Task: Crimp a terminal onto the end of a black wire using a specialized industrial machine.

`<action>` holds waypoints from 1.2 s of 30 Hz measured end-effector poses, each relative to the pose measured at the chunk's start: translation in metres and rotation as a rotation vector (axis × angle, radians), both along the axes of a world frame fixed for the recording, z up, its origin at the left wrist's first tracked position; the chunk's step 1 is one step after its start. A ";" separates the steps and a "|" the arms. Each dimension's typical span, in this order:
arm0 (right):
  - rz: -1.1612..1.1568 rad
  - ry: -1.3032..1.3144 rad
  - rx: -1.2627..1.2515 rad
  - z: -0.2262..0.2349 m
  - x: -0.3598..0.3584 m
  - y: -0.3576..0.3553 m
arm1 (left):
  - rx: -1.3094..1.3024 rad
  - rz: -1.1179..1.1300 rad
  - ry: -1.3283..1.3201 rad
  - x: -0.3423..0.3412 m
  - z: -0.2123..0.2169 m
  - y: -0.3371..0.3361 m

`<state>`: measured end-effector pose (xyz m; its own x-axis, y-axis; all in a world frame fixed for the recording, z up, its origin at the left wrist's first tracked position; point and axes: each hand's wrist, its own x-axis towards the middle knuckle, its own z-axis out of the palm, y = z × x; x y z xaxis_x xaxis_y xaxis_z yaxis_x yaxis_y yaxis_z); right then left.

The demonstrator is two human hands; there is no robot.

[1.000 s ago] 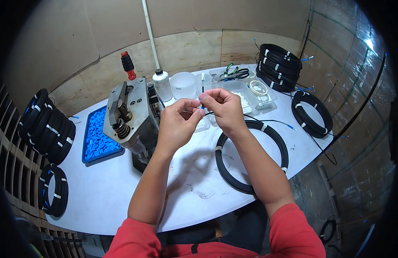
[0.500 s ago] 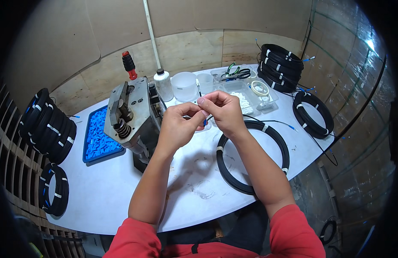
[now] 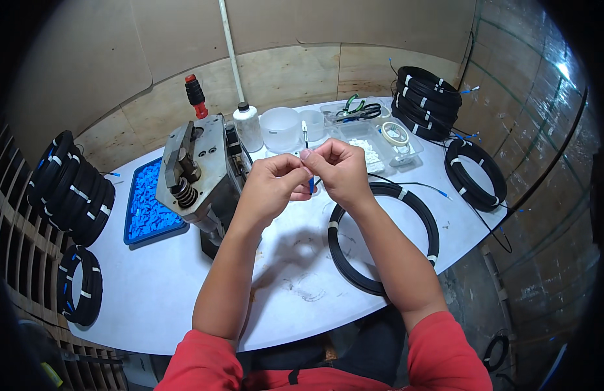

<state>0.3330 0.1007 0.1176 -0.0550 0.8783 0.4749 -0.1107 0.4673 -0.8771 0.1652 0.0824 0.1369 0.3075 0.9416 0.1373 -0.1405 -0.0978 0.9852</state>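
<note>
Above the table, my left hand point(image 3: 270, 189) and my right hand point(image 3: 342, 173) meet with fingertips pinched together. Between them is the end of a thin black cable point(image 3: 306, 137), its white tip pointing up and away from me. A small blue plastic piece point(image 3: 311, 185) shows just below my fingers; how it sits on the cable is hidden. Under my right forearm lies a coil of black cable point(image 3: 335, 245) tied with white bands. One blue-tipped end point(image 3: 439, 191) of cable stretches right across the table from behind my right hand.
A metal press point(image 3: 207, 163) stands left of my hands, beside a tray of blue plastic pieces point(image 3: 148, 205). Behind are a white bottle point(image 3: 248, 128), a translucent tub point(image 3: 279, 130) and a clear box point(image 3: 406, 159) with white parts and tape. Stacked cable coils point(image 3: 427, 104) flank the table.
The white-tipped cable end has shifted slightly right and stands a little more upright. More of the blue piece shows below my fingers. Both hands stay pinched in nearly the same place.
</note>
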 end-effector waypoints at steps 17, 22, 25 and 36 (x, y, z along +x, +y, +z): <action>-0.112 -0.025 0.039 -0.003 -0.004 -0.002 | -0.077 -0.106 -0.027 -0.002 -0.002 0.005; -0.105 0.009 0.051 -0.003 -0.004 -0.003 | -0.075 -0.113 -0.019 -0.002 -0.002 0.004; -0.131 -0.019 0.062 -0.003 -0.004 -0.002 | -0.060 -0.129 -0.029 -0.003 -0.005 0.007; -0.074 0.035 0.080 -0.003 -0.006 -0.003 | 0.005 -0.107 -0.054 -0.003 -0.003 0.006</action>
<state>0.3274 0.0982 0.1146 0.0267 0.8388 0.5438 -0.1028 0.5434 -0.8332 0.1617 0.0880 0.1342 0.3979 0.9033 0.1605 -0.2029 -0.0840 0.9756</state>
